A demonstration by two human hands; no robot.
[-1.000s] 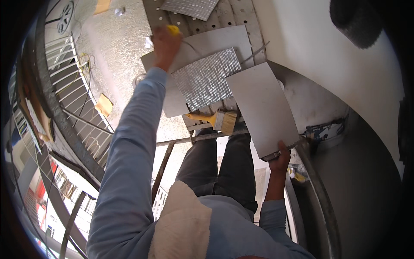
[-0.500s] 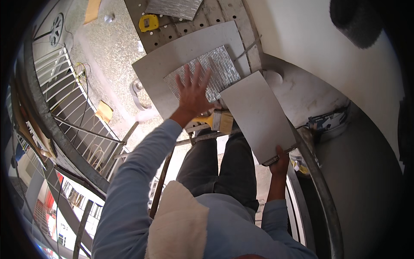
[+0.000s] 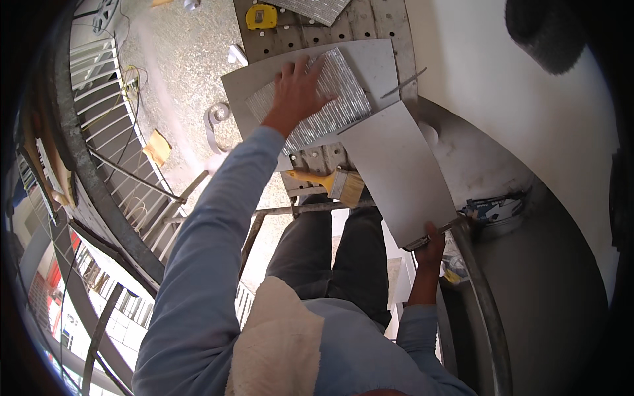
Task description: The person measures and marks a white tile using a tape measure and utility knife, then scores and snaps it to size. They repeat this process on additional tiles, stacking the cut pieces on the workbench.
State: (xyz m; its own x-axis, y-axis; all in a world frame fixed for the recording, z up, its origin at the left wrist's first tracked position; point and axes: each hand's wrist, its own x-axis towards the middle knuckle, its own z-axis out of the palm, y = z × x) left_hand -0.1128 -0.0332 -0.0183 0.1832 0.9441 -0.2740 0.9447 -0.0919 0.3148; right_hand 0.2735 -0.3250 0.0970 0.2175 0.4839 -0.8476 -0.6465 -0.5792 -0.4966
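Observation:
My left hand (image 3: 297, 98) lies over a silver ribbed sheet (image 3: 340, 99), its fingers bent but apart. Beneath that sheet is a larger smooth grey sheet (image 3: 376, 56) with a curved far edge. At the right, my right hand (image 3: 432, 245) grips the near end of a long grey rectangular panel (image 3: 399, 171), by a dark strip along its edge. The panel's far end reaches up beside the ribbed sheet. Between my hands and closer to me, a paintbrush (image 3: 347, 187) with a yellow handle rests at the near edge of a perforated metal plank (image 3: 317, 158).
A yellow tape measure (image 3: 261, 17) and another ribbed silver piece (image 3: 323, 8) lie at the plank's far end. A thin dark rod (image 3: 404, 83) sticks out at right. Metal rails (image 3: 485, 310) curve around me. A white wall (image 3: 475, 53) rises at right.
My left hand has come down from above onto the ribbed sheet, its spread fingers now bent. The view has shifted, and the paintbrush shows more fully. My right hand still grips the panel.

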